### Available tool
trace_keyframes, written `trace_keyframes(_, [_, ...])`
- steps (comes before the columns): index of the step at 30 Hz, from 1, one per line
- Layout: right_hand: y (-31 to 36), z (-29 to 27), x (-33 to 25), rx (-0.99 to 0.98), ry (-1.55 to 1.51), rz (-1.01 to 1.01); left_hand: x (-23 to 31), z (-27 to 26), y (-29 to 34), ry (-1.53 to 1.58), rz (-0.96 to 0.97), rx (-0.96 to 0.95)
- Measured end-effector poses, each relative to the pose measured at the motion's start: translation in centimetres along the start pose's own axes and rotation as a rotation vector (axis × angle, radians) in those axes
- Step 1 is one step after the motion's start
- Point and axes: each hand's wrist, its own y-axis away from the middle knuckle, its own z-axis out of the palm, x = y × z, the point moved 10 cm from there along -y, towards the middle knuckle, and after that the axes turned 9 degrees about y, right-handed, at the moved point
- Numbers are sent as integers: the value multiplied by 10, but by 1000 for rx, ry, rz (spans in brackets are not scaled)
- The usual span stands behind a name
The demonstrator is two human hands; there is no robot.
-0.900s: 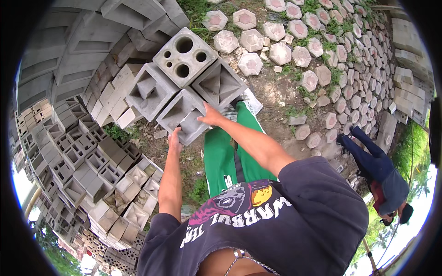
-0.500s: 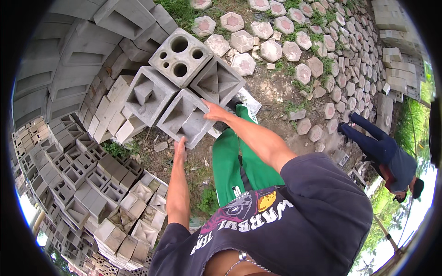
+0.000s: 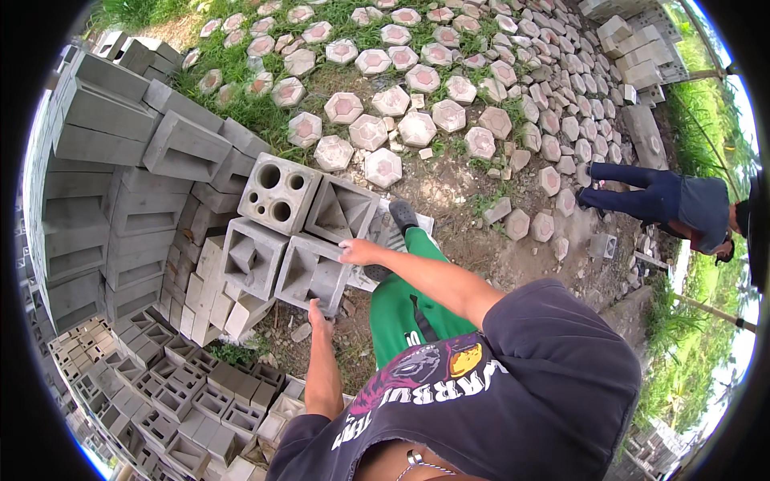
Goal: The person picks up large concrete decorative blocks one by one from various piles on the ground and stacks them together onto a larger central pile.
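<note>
Four grey concrete blocks stand together in a cluster in front of me. Nearest is a square, hollow-faced concrete block point(image 3: 308, 276) with both hands on it. My left hand point(image 3: 318, 314) grips its lower edge, fingertips partly hidden by the block. My right hand point(image 3: 360, 252) closes over its right upper corner. Touching it on the left is a block with a wedge-shaped relief point(image 3: 253, 258). Behind sits a block with round holes point(image 3: 280, 192), and a block with triangular recesses point(image 3: 345, 210) adjoins that one's right side.
Stacked concrete blocks point(image 3: 120, 172) form a wall at the left, with more hollow blocks point(image 3: 188, 401) below it. Hexagonal pavers point(image 3: 417, 128) cover the grass and soil ahead. My shoe point(image 3: 403, 215) is close to the cluster. Another person point(image 3: 682, 204) stands at the far right.
My view has shifted, so the block cluster appears lower in the picture and more pavers show. My shoe has come into sight beside the blocks. Both hands remain on the same block.
</note>
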Motion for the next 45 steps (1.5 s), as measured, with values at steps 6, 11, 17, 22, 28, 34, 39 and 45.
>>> trace_keyframes(6, [92, -92, 150, 231, -329, 197, -15, -1, 52, -55, 61, 96])
trace_keyframes(11, [158, -237, 290, 425, -158, 534, -39, 119, 12, -317, 26, 153])
trace_keyframes(17, [150, -407, 252, 567, -218, 406, -9, 306, -1, -1202, 265, 174])
trace_keyframes(22, [124, -489, 252, 701, -445, 261, 52, 576, 68, -553, 489, -306])
trace_keyframes(28, [73, -575, 189, 692, -609, 184, 131, 751, 116, -562, 626, -496])
trace_keyframes(34, [19, -701, 141, 721, -484, 222, 180, 887, 99, -822, 714, -570])
trace_keyframes(39, [-8, -801, 82, 798, -561, 150, 244, 1017, 138, -1118, 794, -710])
trace_keyframes(45, [-42, -903, 45, 790, -673, 117, 299, 1143, 111, -1285, 874, -683])
